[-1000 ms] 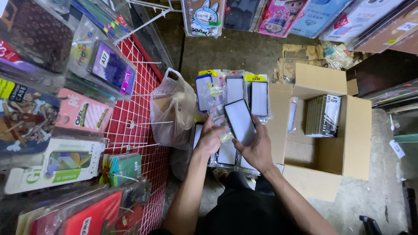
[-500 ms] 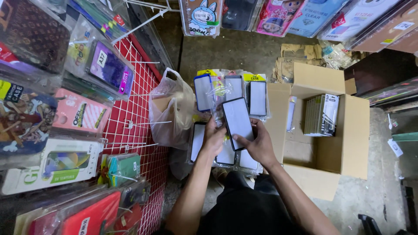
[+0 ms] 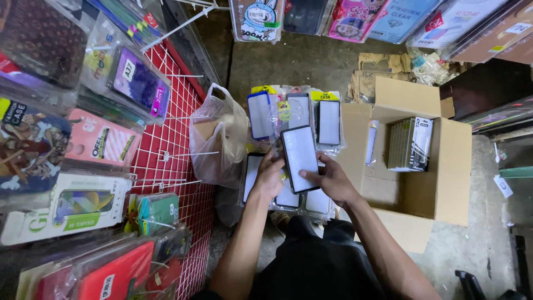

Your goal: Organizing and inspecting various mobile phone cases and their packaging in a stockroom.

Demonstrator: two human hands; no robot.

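Both hands + phone case have dropped slightly vs 1 s ago, case tilted less | L hand point(image 3: 270, 176) fingers clamped on left edge of black-rimmed phone case point(image 3: 300, 158) | R hand point(image 3: 332, 179) pinching its lower right edge | case held above packaged cases point(image 3: 288, 111) on floor, left of cardboard box point(image 3: 438, 183), plastic bag point(image 3: 219, 136) nearby

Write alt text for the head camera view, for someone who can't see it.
Seen from above, both hands, left hand and right hand, hold a black-framed phone case over packaged cases on the floor. An open cardboard box sits to the right, a red wire rack of cases to the left.
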